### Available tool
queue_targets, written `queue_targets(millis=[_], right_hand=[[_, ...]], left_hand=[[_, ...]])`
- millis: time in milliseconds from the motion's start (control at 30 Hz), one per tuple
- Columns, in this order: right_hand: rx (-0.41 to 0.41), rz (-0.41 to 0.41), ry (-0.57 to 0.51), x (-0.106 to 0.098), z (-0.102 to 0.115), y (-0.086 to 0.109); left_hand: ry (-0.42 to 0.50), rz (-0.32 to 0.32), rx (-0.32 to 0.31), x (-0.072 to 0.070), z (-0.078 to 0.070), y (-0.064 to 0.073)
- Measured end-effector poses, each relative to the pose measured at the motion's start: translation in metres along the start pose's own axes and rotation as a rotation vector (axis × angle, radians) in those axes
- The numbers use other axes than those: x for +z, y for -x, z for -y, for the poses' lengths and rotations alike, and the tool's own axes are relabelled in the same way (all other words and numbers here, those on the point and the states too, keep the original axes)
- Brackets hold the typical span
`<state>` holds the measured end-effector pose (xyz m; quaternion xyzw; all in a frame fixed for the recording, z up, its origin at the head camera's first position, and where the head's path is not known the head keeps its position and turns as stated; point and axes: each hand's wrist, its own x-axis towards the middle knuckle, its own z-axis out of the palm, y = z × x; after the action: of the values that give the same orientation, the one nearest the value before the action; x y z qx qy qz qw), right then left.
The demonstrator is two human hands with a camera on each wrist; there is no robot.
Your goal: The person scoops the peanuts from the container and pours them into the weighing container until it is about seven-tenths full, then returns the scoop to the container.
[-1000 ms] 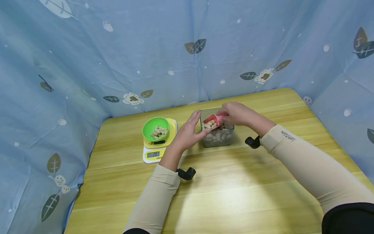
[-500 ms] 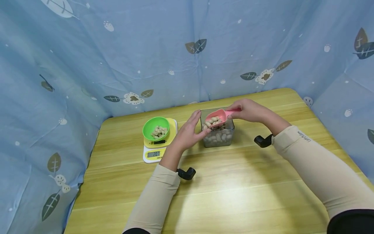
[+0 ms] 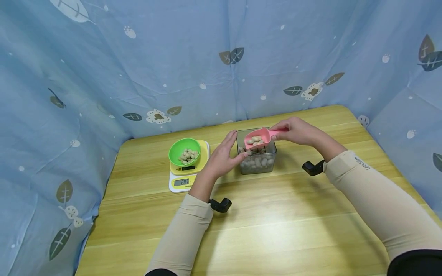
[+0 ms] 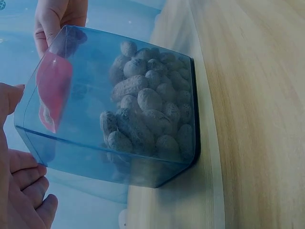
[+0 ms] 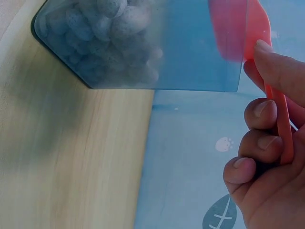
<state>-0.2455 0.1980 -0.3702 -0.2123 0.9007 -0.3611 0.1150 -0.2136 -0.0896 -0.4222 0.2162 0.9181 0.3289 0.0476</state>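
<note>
My right hand pinches the handle of a pink scoop between thumb and fingers. Several unshelled peanuts lie in the scoop's bowl, which is at the top of a clear grey container. More peanuts fill the container's lower part, seen through its wall. My left hand is at the container's left side, its fingers extended along the wall and the thumb by the front rim.
Left of the container, a green bowl with peanuts stands on a yellow and white kitchen scale with a lit display. The wooden table ends at a blue patterned curtain behind.
The scoop has risen out of the peanuts to the container's rim and levelled, with fewer peanuts showing in it. My right hand has moved slightly right; my left hand has stayed put.
</note>
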Motion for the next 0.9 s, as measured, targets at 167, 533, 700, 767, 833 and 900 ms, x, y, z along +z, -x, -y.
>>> queue_targets(millis=[167,533,700,767,833,900], right_hand=[[0.025,-0.002,0.002,0.000,0.003,-0.001],[0.039,-0.031,-0.024,-0.001,0.023,-0.009],[0.042,-0.048,-0.035,0.005,0.042,-0.020],[0.043,-0.056,-0.042,0.009,0.050,-0.026],[0.042,-0.059,-0.059,0.013,0.059,-0.032],[0.038,-0.067,-0.071,0.017,0.068,-0.038]], left_hand=[[0.021,0.001,-0.014,-0.002,0.002,0.003],[0.043,-0.071,-0.038,-0.024,0.011,0.013],[0.021,-0.124,-0.042,-0.043,0.023,0.025],[0.017,-0.144,-0.054,-0.052,0.029,0.031],[0.012,-0.161,-0.075,-0.060,0.034,0.039],[0.009,-0.175,-0.090,-0.067,0.040,0.046]])
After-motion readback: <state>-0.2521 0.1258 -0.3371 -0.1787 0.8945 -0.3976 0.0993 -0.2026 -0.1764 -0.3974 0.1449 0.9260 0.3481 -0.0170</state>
